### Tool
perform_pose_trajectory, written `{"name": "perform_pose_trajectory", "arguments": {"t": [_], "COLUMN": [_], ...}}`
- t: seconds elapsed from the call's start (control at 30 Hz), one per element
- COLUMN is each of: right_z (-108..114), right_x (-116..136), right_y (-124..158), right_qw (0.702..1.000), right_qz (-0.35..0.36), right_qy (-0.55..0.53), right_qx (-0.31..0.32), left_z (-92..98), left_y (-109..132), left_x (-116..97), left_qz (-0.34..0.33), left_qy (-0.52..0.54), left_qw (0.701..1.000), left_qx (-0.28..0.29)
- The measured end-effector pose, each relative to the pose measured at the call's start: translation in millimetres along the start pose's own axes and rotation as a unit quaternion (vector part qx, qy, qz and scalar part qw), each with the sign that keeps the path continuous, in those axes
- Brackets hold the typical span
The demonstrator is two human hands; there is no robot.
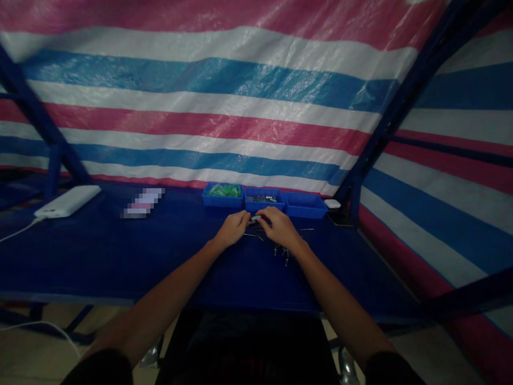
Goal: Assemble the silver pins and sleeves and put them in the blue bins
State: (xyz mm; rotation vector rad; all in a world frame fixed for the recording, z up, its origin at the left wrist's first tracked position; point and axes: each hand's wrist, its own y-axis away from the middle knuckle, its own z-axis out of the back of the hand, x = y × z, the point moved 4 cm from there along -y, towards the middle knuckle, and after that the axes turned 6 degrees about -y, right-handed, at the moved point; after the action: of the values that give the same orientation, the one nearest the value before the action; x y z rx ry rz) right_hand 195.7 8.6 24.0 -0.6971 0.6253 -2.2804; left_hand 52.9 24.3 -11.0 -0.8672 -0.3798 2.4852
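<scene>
My left hand [232, 228] and my right hand [279, 226] meet over the blue table, fingertips pinched close together. Between them is a small pale metallic piece [255, 218], too small to name, with the fingers of both hands closed at it. Beneath and beside the hands, thin metal rods [259, 236] lie loose on the tabletop. Several small dark metal parts with shiny tips [286, 255] are grouped by my right wrist, which partly covers them.
Along the back edge stand a blue bin with green pieces [225, 191], a blue bin with metal parts [262, 198] and another blue bin [305, 205]. A white power bank [69, 201] with a cable lies left. A dark flat object [340, 219] lies right, near the frame post.
</scene>
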Motion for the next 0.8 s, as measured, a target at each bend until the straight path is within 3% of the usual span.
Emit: {"name": "perform_pose_trajectory", "arguments": {"t": [0.13, 0.27, 0.43, 0.53, 0.67, 0.8], "right_z": [19.6, 21.6, 14.6, 9.5, -6.6, -17.5], "right_x": [-33.0, -59.2, -58.5, -49.0, -31.9, -18.5], "right_y": [-20.6, -16.9, 3.2, 5.1, 1.2, 0.8], "right_qw": [0.987, 0.971, 0.977, 0.98, 0.988, 0.987], "right_qz": [-0.096, -0.175, -0.18, -0.177, -0.135, -0.111], "right_qy": [0.037, 0.033, -0.016, -0.04, -0.07, -0.094], "right_qx": [-0.126, -0.16, -0.117, -0.082, 0.013, 0.073], "left_z": [-2.7, -5.9, -16.1, -18.5, -17.7, -10.1], "left_y": [3.5, -2.2, -27.6, -34.9, -27.1, -22.6], "left_x": [-4.1, -1.3, 7.5, 6.9, 6.6, 15.0], "left_qz": [-0.047, -0.013, 0.051, 0.049, 0.019, 0.077], "left_qy": [-0.164, -0.244, -0.174, -0.088, 0.015, 0.148], "left_qw": [0.985, 0.969, 0.973, 0.989, 0.997, 0.986], "left_qx": [0.027, 0.037, 0.145, 0.105, 0.077, 0.022]}}
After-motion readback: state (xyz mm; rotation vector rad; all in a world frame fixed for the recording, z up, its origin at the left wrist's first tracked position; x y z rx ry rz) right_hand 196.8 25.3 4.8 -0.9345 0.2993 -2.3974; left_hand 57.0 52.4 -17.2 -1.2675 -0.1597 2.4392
